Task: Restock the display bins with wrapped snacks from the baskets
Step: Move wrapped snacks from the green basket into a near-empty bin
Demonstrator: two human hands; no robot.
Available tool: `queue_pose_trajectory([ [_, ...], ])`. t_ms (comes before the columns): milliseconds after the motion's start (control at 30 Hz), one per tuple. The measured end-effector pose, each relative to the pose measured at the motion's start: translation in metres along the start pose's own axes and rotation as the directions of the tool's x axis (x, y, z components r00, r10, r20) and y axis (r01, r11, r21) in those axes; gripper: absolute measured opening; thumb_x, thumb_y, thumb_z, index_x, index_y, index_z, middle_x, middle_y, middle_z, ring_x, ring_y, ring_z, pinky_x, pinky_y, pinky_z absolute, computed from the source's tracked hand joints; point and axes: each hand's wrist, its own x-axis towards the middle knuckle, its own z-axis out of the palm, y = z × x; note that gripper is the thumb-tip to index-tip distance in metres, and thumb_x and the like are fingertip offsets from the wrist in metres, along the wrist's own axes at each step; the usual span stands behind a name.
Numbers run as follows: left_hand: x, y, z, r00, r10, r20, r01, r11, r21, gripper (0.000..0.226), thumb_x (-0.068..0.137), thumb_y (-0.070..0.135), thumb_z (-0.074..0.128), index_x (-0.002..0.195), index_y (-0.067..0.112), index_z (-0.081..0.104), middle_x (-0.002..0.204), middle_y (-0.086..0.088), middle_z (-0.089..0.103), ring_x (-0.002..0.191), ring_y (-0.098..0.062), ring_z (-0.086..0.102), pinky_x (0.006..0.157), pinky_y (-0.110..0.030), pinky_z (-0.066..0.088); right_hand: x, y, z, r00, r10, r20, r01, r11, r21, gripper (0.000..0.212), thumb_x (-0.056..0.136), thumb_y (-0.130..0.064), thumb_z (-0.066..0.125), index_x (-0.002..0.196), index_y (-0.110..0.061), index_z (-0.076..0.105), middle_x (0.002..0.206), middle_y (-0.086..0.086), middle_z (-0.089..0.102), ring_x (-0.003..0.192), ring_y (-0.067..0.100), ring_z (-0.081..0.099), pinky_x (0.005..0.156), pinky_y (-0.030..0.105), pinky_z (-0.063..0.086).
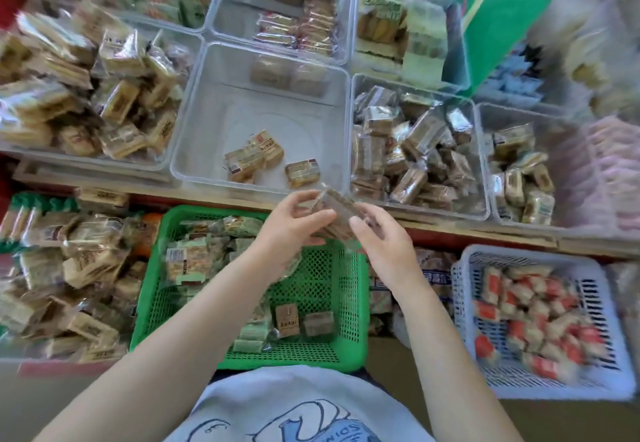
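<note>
Both hands, left hand (294,225) and right hand (379,240), have their grip clamped on a wrapped snack (337,207) held above the green basket (360,303); best carry it level forward and release low into the clear bin (194,123) holding 3 packs.

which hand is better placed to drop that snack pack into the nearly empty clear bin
Left, though narrowly. Both hands hold the snack pack, but the left hand sits directly below the nearly empty bin; the right hand lies nearer the full bin.
</note>
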Motion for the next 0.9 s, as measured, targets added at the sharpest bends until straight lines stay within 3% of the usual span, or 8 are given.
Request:
queue_pose_trajectory([
  [100,0.008,0.024,0.023,0.998,0.070,0.012,-0.070,0.991,0.113,0.048,0.084,0.018,0.080,0.126,0.024,0.057,0.110,-0.011,0.073,0.092,-0.025,0.075,0.083,-0.042,0.061,-0.004,-0.014,-0.020,0.983,-0.181,-0.011,0.176,0.968,-0.181,0.064,0.088,-0.040,0.074,0.143,-0.037,0.042,0.131,-0.020,0.048,0.118,-0.011,0.047,0.094,0.009,0.040],
  [167,0.014,0.038,0.043,0.993,0.112,0.030,-0.115,0.985,0.132,0.051,0.086,0.022,0.079,0.130,0.020,0.054,0.104,-0.009,0.075,0.089,-0.023,0.075,0.082,-0.040,0.062,0.001,-0.017,-0.033,0.961,-0.276,-0.025,0.263,0.936,-0.234,0.062,0.089,-0.028,0.076,0.142,-0.031,0.045,0.129,-0.021,0.050,0.113,-0.021,0.042,0.090,-0.002,0.033],
  [267,0.028,0.045,0.063,0.975,0.224,-0.001,-0.214,0.929,0.301,0.053,0.093,0.040,0.067,0.139,0.020,0.050,0.113,0.000,0.073,0.097,-0.012,0.071,0.084,-0.030,0.057,0.026,-0.014,-0.062,0.950,-0.257,-0.177,0.213,0.948,-0.235,0.047,0.091,-0.027,0.073,0.131,-0.029,0.049,0.118,-0.019,0.056,0.107,-0.006,0.052,0.087,0.007,0.040],
  [400,0.055,0.022,0.059,0.954,0.289,0.077,-0.223,0.516,0.827,0.063,0.098,0.040,0.057,0.153,0.019,0.035,0.153,-0.003,0.043,0.141,-0.019,0.039,0.115,-0.041,0.033,0.084,0.002,-0.108,0.821,-0.161,-0.548,0.029,0.970,-0.242,0.029,0.094,-0.030,0.065,0.113,-0.022,0.044,0.095,-0.009,0.054,0.079,0.015,0.055,0.063,0.032,0.041],
  [533,0.068,-0.008,0.047,0.952,0.276,0.134,-0.225,0.333,0.916,0.070,0.096,0.041,0.057,0.157,0.028,0.026,0.161,0.001,0.033,0.147,-0.016,0.031,0.123,-0.044,0.018,0.135,0.013,-0.126,0.776,-0.096,-0.623,-0.133,0.941,-0.311,0.023,0.098,-0.031,0.058,0.112,-0.018,0.046,0.113,0.006,0.049,0.079,0.022,0.055,0.055,0.029,0.035],
  [733,0.065,-0.002,0.049,0.954,0.271,0.127,-0.229,0.390,0.892,0.066,0.095,0.032,0.060,0.155,0.031,0.032,0.158,0.006,0.036,0.144,-0.012,0.034,0.122,-0.042,0.018,0.155,0.029,-0.122,0.819,-0.093,-0.566,-0.243,0.837,-0.489,0.023,0.101,-0.035,0.049,0.113,-0.018,0.058,0.120,0.009,0.057,0.110,0.032,0.054,0.096,0.046,0.044],
  [833,0.053,0.019,0.041,0.980,0.189,0.065,-0.184,0.730,0.658,0.039,0.098,0.021,0.059,0.137,0.023,0.057,0.134,0.005,0.062,0.120,-0.011,0.058,0.108,-0.033,0.042,0.137,0.025,-0.119,0.793,-0.193,-0.578,-0.191,0.822,-0.536,0.029,0.096,-0.024,0.048,0.113,-0.016,0.070,0.129,0.010,0.054,0.123,0.031,0.046,0.107,0.045,0.034],
  [900,0.045,0.031,0.020,0.977,0.198,-0.082,-0.158,0.924,0.348,0.023,0.102,0.015,0.052,0.118,0.012,0.069,0.106,-0.002,0.075,0.094,-0.017,0.071,0.091,-0.029,0.054,0.107,0.024,-0.096,0.743,-0.340,-0.577,0.006,0.865,-0.502,0.027,0.092,-0.014,0.050,0.108,-0.012,0.072,0.118,0.011,0.059,0.113,0.029,0.053,0.099,0.039,0.040],
])
